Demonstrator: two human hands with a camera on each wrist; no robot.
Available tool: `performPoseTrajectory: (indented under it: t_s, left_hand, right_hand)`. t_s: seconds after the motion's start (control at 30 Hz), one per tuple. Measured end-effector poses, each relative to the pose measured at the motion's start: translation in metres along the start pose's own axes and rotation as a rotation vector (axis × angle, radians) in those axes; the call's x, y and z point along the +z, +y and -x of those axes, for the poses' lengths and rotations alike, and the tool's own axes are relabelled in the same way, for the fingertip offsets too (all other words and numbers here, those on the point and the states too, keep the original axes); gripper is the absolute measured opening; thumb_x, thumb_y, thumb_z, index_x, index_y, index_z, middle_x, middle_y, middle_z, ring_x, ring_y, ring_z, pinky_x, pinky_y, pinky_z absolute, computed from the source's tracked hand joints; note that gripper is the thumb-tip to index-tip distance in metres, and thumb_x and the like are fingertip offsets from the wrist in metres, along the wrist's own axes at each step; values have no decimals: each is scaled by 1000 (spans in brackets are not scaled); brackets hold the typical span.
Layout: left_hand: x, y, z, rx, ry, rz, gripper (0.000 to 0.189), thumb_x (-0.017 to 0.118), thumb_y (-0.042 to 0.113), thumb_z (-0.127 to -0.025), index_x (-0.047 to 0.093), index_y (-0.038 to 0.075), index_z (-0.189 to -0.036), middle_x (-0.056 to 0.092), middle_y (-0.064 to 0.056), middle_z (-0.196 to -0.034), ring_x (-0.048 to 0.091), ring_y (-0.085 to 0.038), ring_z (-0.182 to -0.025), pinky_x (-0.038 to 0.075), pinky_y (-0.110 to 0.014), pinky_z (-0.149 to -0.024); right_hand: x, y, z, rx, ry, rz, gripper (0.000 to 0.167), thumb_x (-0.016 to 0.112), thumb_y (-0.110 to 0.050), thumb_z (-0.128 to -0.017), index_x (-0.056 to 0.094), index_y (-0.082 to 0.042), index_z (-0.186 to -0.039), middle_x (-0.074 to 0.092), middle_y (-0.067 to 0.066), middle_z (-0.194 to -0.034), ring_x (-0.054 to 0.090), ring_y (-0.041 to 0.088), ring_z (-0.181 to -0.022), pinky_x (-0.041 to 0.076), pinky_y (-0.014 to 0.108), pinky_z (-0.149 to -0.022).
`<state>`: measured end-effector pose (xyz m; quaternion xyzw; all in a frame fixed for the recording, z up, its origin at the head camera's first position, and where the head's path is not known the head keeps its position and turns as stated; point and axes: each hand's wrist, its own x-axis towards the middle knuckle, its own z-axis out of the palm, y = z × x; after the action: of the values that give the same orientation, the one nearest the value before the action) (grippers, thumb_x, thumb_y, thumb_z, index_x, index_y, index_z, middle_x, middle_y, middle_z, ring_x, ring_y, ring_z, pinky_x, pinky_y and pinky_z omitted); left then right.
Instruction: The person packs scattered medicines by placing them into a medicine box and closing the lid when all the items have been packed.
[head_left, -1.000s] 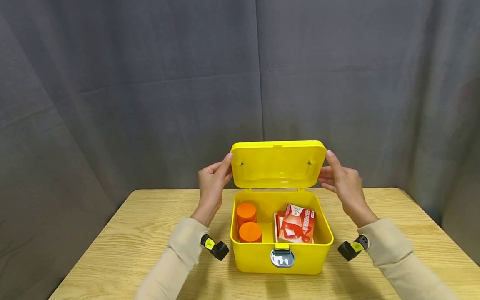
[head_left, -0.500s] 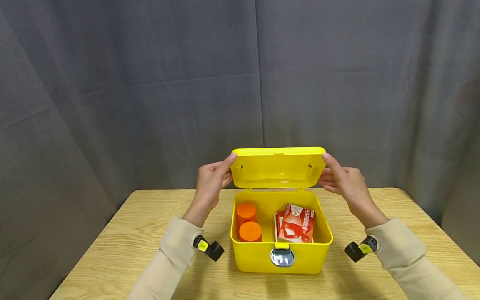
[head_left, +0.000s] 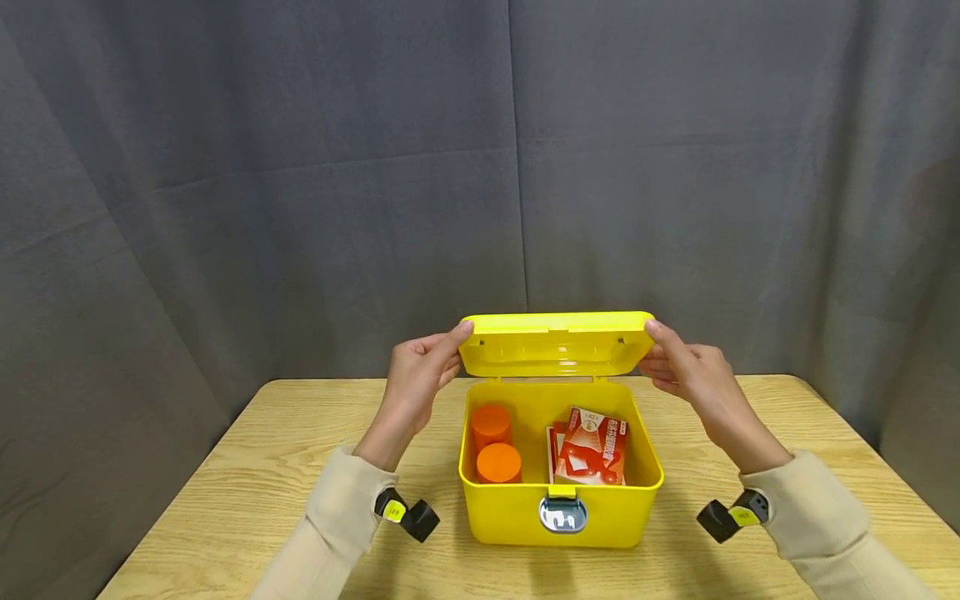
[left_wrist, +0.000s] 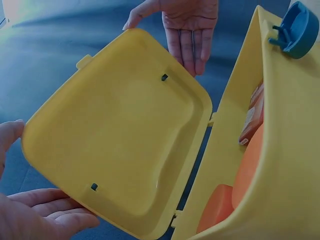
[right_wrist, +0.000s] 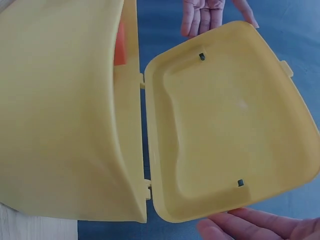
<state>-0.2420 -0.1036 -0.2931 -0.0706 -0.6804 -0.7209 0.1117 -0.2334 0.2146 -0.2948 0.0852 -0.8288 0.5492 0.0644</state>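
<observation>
A yellow box (head_left: 557, 517) stands with its hinged lid (head_left: 555, 357) raised and tilted forward. My left hand (head_left: 416, 375) holds the lid's left side, thumb at the front corner and fingers along the side. At the opposite side, my right hand (head_left: 701, 383) holds the lid in the same way. In the left wrist view the lid's inner face (left_wrist: 115, 135) shows, framed by both hands. Inside the box sit two round orange-topped containers (head_left: 498, 463) at the left. Red-and-white cartons (head_left: 592, 450) lie at the right, one leaning on another.
The box rests on a light wooden table (head_left: 300, 467). A grey curtain (head_left: 375, 208) hangs close behind the table's far edge. On the box's front is a grey latch (head_left: 562, 515), hanging down. Black wrist cameras (head_left: 420, 520) are strapped over both sleeves.
Both hands have brought the lid's free edge down and forward, so its inner face looks narrower. The wrists have spread slightly outward. The box and its contents have stayed in place.
</observation>
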Motion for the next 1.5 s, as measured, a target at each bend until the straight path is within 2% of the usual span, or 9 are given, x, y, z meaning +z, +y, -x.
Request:
performPoseTrajectory:
  t_s: [0.17, 0.2, 0.3, 0.53, 0.8, 0.97, 1.13, 1.3, 1.5]
  left_hand:
    - [0, -1, 8, 9, -28, -16, 44, 73, 33, -88, 70, -5, -111, 67, -14, -114, 60, -29, -113, 47, -44, -95]
    - [1, -1, 10, 12, -33, -20, 41, 72, 31, -88, 71, -4, -110, 69, -12, -104, 63, -27, -105, 47, -39, -96]
    - [2, -3, 12, 22, -48, -22, 37, 73, 28, -88, 72, -2, -110, 69, -8, -101, 61, -21, -103, 48, -36, -95]
    - [2, -7, 17, 13, -51, -34, 42, 75, 28, -86, 69, -2, -115, 66, -12, -117, 60, -24, -112, 47, -41, -97]
    - [-2, -11, 28, -6, -51, -71, 48, 76, 27, -85, 66, 0, -123, 66, -10, -118, 61, -24, -109, 49, -38, -95]
    - [-6, -15, 35, -10, -53, -91, 47, 77, 24, -84, 65, 2, -124, 66, -8, -117, 61, -24, -105, 49, -35, -94]
    - [-9, -20, 40, 5, -73, -98, 52, 79, 23, -83, 63, 0, -127, 66, -10, -118, 62, -24, -106, 50, -32, -92]
    - [-13, -26, 50, 16, -106, -98, 58, 81, 23, -80, 61, 1, -129, 65, -10, -122, 63, -22, -109, 51, -29, -88]
    - [-15, -31, 58, 46, -146, -85, 64, 84, 21, -77, 59, 1, -132, 63, -7, -125, 60, -19, -113, 49, -26, -89]
  right_hand:
    - [-3, 1, 8, -5, -16, 21, 79, 39, -59, -98, 51, 12, -131, 54, 30, -129, 54, 41, -119, 43, 41, -96]
    - [-4, 1, 10, -2, -15, 28, 79, 39, -58, -98, 51, 12, -131, 54, 30, -129, 54, 40, -119, 43, 40, -96]
    - [-6, 2, 14, 0, -6, 44, 77, 42, -56, -98, 51, 13, -131, 55, 30, -128, 53, 41, -119, 43, 41, -97]
    - [-6, 6, 22, -22, 0, 69, 69, 45, -51, -99, 56, 10, -129, 54, 28, -130, 54, 41, -118, 41, 46, -100]
    - [-3, 8, 30, 35, -8, 126, 76, 51, -56, -95, 50, 8, -136, 50, 27, -135, 49, 44, -121, 35, 64, -100]
    - [0, 13, 33, 3, -29, 126, 70, 57, -52, -94, 52, 5, -136, 54, 22, -134, 45, 42, -125, 34, 66, -99]
    - [3, 20, 38, -62, -11, 124, 62, 61, -46, -94, 55, 1, -135, 62, 16, -125, 56, 33, -115, 43, 56, -96]
    - [7, 27, 43, -105, -20, 139, 59, 65, -41, -92, 56, -2, -134, 65, 11, -119, 63, 25, -103, 50, 32, -86]
    - [10, 36, 51, -125, -15, 70, 62, 70, -31, -91, 49, 0, -140, 59, 16, -128, 63, 24, -107, 50, 17, -82]
